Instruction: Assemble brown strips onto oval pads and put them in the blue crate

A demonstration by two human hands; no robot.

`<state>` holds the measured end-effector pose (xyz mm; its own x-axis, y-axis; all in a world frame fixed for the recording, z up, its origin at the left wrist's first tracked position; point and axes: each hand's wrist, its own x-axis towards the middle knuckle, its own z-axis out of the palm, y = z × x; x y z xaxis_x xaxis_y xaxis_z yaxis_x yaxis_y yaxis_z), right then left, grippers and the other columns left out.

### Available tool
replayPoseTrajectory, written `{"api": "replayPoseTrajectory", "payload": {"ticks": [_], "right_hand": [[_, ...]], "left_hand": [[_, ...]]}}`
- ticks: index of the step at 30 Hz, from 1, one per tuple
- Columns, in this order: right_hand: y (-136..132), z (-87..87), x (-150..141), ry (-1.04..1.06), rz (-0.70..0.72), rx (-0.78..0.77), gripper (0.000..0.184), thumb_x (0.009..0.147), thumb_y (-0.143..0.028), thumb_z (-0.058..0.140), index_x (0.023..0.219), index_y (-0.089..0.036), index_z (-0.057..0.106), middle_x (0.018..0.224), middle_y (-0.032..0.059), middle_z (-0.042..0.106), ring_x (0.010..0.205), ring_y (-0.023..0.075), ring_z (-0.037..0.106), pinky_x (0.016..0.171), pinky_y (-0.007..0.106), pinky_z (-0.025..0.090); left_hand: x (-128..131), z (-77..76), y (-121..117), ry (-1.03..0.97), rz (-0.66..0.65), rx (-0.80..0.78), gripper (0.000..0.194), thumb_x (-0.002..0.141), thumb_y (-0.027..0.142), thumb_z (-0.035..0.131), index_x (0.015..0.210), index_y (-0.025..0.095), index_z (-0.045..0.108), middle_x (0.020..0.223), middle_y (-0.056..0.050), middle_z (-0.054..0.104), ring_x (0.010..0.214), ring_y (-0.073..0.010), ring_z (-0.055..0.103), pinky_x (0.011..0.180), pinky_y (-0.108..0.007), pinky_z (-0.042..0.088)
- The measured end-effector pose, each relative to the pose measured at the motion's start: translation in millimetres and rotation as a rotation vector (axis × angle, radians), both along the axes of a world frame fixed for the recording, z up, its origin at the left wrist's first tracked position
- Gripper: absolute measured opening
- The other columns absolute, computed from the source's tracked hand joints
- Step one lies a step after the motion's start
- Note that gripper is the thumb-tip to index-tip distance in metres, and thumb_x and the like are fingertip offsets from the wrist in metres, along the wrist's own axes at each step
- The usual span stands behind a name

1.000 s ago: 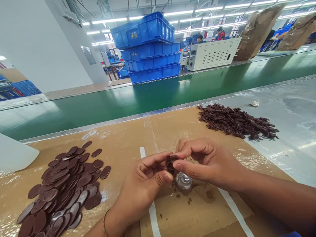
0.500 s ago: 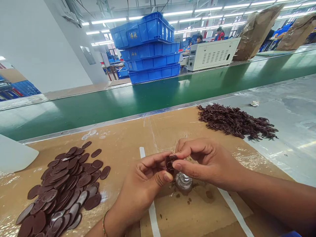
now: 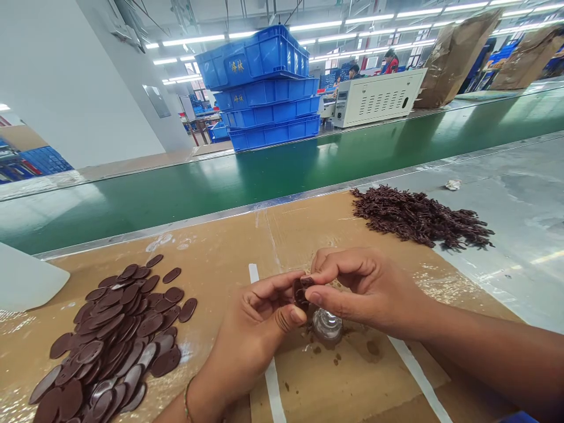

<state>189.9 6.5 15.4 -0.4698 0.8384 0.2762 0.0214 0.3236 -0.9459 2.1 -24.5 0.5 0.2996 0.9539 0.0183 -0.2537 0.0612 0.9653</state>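
Between the thumb and fingers of my left hand is a dark brown oval disc, held on edge above the board. My right hand pinches a small dark brown piece against that disc; its shape is mostly covered by the fingers. Just below the hands stands a small clear glass jar, partly hidden by the right thumb. A pile of similar brown oval discs lies left of my left hand. Beyond my right hand is a heap of thin, knobbly dark brown pieces.
Brown board with white tape strips covers the bench. A green conveyor belt crosses behind it. Stacked blue crates, a cream metal box and a brown paper sack stand beyond. A white container sits at left.
Both hands keep the disc and small piece pressed together in nearly the same place. The view has shifted very slightly.
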Motion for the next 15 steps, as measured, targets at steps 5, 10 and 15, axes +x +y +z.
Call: {"api": "replayPoseTrajectory", "payload": {"ticks": [5, 10, 15], "right_hand": [[0.2, 0.9, -0.9, 0.008, -0.009, 0.016, 0.011, 0.080, -0.025, 0.072, 0.073, -0.017, 0.067, 0.068, -0.0019, 0.063, 0.064, 0.0104, 0.057, 0.063, 0.026, 0.045], [-1.9, 3.0, 0.6, 0.037, -0.013, 0.044, 0.006, 0.081, -0.023, 0.070, 0.077, -0.018, 0.069, 0.072, -0.0011, 0.066, 0.069, 0.0109, 0.061, 0.066, 0.025, 0.047], [2.1, 3.4, 4.9, 0.101, -0.021, 0.043, 0.006, 0.084, -0.024, 0.070, 0.082, -0.019, 0.072, 0.076, 0.0005, 0.071, 0.071, 0.0121, 0.064, 0.065, 0.024, 0.050]], "left_hand": [[-2.2, -3.5, 1.0, 0.006, -0.005, 0.021, 0.029, 0.078, 0.026, 0.077, 0.106, 0.031, 0.076, 0.104, -0.001, 0.077, 0.094, -0.0158, 0.068, 0.083, -0.023, 0.053], [-1.4, 0.7, -0.7, 0.069, -0.031, 0.003, 0.033, 0.077, 0.031, 0.078, 0.110, 0.034, 0.074, 0.109, -0.001, 0.076, 0.101, -0.0173, 0.067, 0.091, -0.026, 0.051], [-7.9, 3.4, 4.3, 0.152, -0.027, 0.002, 0.045, 0.070, 0.035, 0.083, 0.113, 0.037, 0.072, 0.090, 0.000, 0.076, 0.083, -0.0170, 0.068, 0.081, -0.029, 0.054]]}}
